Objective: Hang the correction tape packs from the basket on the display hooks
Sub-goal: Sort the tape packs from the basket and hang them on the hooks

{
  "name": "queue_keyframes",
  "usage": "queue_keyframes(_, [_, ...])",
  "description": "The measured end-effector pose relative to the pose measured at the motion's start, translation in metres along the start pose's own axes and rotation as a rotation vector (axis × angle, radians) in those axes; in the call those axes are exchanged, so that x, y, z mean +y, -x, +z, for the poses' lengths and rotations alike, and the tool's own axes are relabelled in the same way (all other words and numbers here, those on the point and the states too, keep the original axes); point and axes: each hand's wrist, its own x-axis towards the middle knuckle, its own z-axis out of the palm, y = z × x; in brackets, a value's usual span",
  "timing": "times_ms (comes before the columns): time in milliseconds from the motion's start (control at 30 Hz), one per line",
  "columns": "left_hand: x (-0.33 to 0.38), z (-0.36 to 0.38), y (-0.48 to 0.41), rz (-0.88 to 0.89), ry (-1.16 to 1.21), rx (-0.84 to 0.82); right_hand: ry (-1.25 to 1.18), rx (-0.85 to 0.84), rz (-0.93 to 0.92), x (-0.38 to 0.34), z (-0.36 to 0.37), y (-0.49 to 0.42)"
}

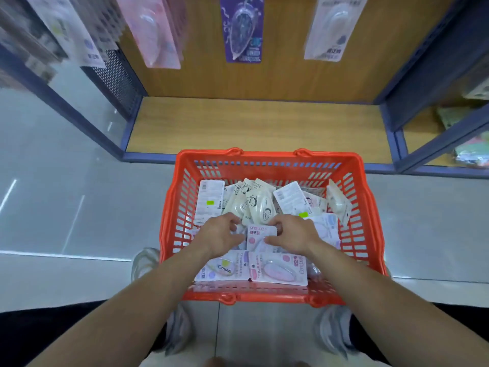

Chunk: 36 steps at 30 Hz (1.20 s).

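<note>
Grey tiled floor, open at left. Red basket stands on it, far rim against wooden shelf base. Correction tape packs heaped inside; hung packs above. Right hand pinches pink pack; left hand fingers curled alongside, grip unclear.

1. One view only: a wide-angle camera worn on the person's head, facing forward and steeply down; straight lines bow near the edges.
2. Closest, at the bottom edge: forearms and shoes; the orange basket lies mid-frame, just below.
3. Farther, towards the top: wooden shelf; hanging correction tape packs, cropped by the frame.
</note>
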Motion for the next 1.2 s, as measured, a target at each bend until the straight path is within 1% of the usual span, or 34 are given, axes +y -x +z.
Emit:
queue_keyframes(67, [0.000,0.006,-0.006,-0.013,0.098,-0.039,-0.047,-0.004,0.017,0.003,0.004,-0.007])
queue_keyframes(133, [-0.003,0.013,-0.010,-0.037,0.212,-0.078,-0.220,-0.026,-0.005,0.011,0.002,-0.011])
queue_keyframes(167, [-0.004,0.016,-0.010,-0.045,0.235,-0.087,-0.314,-0.009,-0.012,0.015,-0.003,-0.012])
queue_keyframes(267, [-0.003,0.024,-0.011,-0.022,0.161,-0.051,-0.553,0.124,-0.001,0.024,-0.029,-0.011])
queue_keyframes(333, [0.003,0.029,-0.008,0.034,0.128,-0.010,-0.717,0.178,0.036,0.029,-0.049,-0.008])
queue_keyframes(367, [0.008,0.032,-0.006,0.060,0.117,-0.020,-0.760,0.196,0.041,0.031,-0.057,-0.004])
queue_keyframes(500, [0.020,0.052,-0.001,0.059,0.094,-0.208,-0.798,0.248,0.078,0.046,-0.068,0.005])
queue_keyframes(567, [0.025,0.060,0.002,0.070,-0.010,-0.272,-0.837,0.278,0.087,0.049,-0.069,0.009])
queue_keyframes(600, [0.027,0.063,0.003,0.084,-0.075,-0.276,-0.867,0.302,0.093,0.050,-0.068,0.011])
queue_keyframes(633, [0.029,0.065,0.004,0.095,-0.119,-0.270,-0.887,0.323,0.096,0.052,-0.068,0.013])
queue_keyframes(733, [0.036,0.065,0.004,0.109,-0.150,-0.256,-0.952,0.357,0.109,0.058,-0.065,0.019])
queue_keyframes(867, [0.036,0.051,0.003,0.073,-0.078,-0.214,-0.995,0.397,0.131,0.063,-0.069,0.023])
queue_keyframes(1033, [0.024,0.026,-0.001,0.009,0.082,-0.026,-1.032,0.394,0.122,0.052,-0.073,0.022])
queue_keyframes(1200, [0.017,0.004,0.004,-0.062,0.432,0.070,-1.105,0.282,0.126,0.036,-0.067,0.017])
